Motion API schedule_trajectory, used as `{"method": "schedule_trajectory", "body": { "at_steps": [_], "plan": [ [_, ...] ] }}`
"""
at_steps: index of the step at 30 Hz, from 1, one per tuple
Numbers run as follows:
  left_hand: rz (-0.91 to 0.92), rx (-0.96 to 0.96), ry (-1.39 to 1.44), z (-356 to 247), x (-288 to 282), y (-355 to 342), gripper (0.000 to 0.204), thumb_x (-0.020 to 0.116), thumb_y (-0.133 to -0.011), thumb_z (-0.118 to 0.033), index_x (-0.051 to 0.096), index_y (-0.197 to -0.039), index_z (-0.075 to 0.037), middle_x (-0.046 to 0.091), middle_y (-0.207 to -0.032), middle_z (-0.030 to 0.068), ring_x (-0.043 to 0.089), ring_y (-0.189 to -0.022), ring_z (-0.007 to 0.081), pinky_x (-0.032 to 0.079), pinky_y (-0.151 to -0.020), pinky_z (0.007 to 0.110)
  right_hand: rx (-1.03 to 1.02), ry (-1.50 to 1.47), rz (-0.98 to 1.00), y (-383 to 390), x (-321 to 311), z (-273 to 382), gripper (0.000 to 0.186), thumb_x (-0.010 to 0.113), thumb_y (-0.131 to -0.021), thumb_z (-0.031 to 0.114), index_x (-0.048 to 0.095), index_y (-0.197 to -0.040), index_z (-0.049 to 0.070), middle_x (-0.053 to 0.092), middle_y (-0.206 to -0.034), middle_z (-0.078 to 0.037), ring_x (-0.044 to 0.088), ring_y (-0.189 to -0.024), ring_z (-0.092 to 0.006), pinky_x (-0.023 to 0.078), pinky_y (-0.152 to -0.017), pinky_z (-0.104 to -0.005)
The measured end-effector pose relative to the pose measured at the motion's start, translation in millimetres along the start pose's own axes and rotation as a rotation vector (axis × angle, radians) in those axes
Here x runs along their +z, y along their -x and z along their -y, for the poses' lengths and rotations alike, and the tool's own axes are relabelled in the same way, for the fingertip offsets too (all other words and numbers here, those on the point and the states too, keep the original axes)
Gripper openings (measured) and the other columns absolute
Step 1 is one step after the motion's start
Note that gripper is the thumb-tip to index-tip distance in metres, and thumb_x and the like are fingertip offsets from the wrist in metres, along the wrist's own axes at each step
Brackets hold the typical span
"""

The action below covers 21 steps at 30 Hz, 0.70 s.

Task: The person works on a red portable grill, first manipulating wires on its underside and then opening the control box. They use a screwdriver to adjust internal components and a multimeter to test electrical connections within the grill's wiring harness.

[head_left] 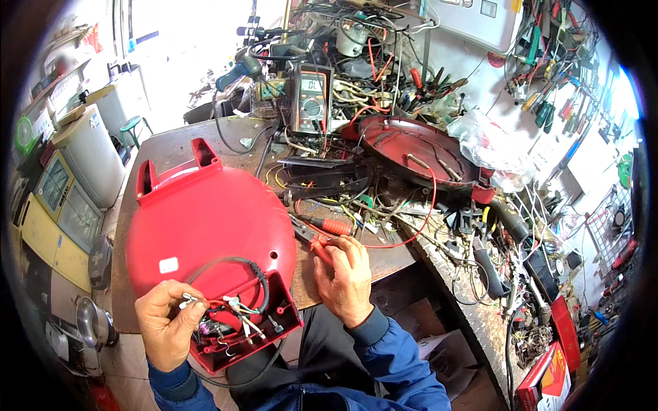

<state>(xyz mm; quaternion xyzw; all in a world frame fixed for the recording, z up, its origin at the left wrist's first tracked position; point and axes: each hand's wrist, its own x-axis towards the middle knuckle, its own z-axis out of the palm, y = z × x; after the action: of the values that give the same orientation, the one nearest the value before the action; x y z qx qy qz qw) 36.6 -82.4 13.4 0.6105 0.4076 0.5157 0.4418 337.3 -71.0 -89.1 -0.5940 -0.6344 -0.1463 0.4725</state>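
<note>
A large red round appliance housing (212,212) lies on the table, its open box-shaped end (291,315) toward me with several wires (243,315) inside. My left hand (170,318) pinches the end of a wire with a pale connector (188,299) above that opening. At the housing's right side, my right hand (346,277) has its fingers closed over the red handles of a pair of pliers (319,245), whose jaws point away from me. Just beyond them lies a red-handled screwdriver (334,226). A black cable (260,284) loops out of the opening.
A multimeter (312,99) stands at the back of the table, its red lead (434,198) curving to the right. A red round lid-like part (418,151) lies at the back right among loose wires and tools. Hand tools (545,113) hang on the right wall.
</note>
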Motion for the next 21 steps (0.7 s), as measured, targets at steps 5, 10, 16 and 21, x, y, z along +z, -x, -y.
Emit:
{"method": "schedule_trajectory", "body": {
  "at_steps": [5,10,16,21],
  "plan": [
    [0.018,-0.004,0.004,2,0,-2,0.015,0.082,-0.096,-0.009,0.072,-0.098,0.001,0.070,-0.082,0.0002,0.057,-0.070,0.0034,0.044,-0.063,0.020,-0.013,-0.087,0.011,-14,-21,0,0.037,0.085,-0.080,0.004,0.070,-0.113,0.001,0.068,-0.119,-0.019,0.065,-0.115,-0.0401,0.054,-0.101,-0.0477],
    [0.014,-0.001,-0.027,4,-3,-2,0.014,0.082,-0.096,-0.009,0.071,-0.099,0.000,0.069,-0.083,-0.0010,0.056,-0.071,0.0030,0.043,-0.064,0.020,-0.106,0.288,-0.014,-129,-101,-47,0.019,0.076,-0.089,0.011,0.072,-0.106,0.005,0.072,-0.103,-0.019,0.070,-0.097,-0.0399,0.057,-0.083,-0.0485],
    [0.033,-0.002,-0.027,5,-1,-4,0.013,0.081,-0.097,-0.009,0.071,-0.099,0.000,0.068,-0.082,-0.0017,0.055,-0.071,0.0026,0.043,-0.064,0.020,0.156,0.710,0.390,-236,-177,-166,0.022,0.071,-0.088,0.017,0.079,-0.100,0.001,0.077,-0.094,-0.025,0.075,-0.093,-0.0427,0.058,-0.087,-0.0498],
    [0.002,-0.016,-0.037,5,-2,-1,0.013,0.081,-0.096,-0.007,0.071,-0.099,0.000,0.068,-0.083,-0.0017,0.055,-0.071,0.0026,0.043,-0.064,0.020,0.257,0.875,0.528,-226,-160,-234,0.023,0.078,-0.083,0.019,0.079,-0.093,-0.001,0.076,-0.089,-0.027,0.076,-0.093,-0.0435,0.059,-0.086,-0.0509]
  ]
}}
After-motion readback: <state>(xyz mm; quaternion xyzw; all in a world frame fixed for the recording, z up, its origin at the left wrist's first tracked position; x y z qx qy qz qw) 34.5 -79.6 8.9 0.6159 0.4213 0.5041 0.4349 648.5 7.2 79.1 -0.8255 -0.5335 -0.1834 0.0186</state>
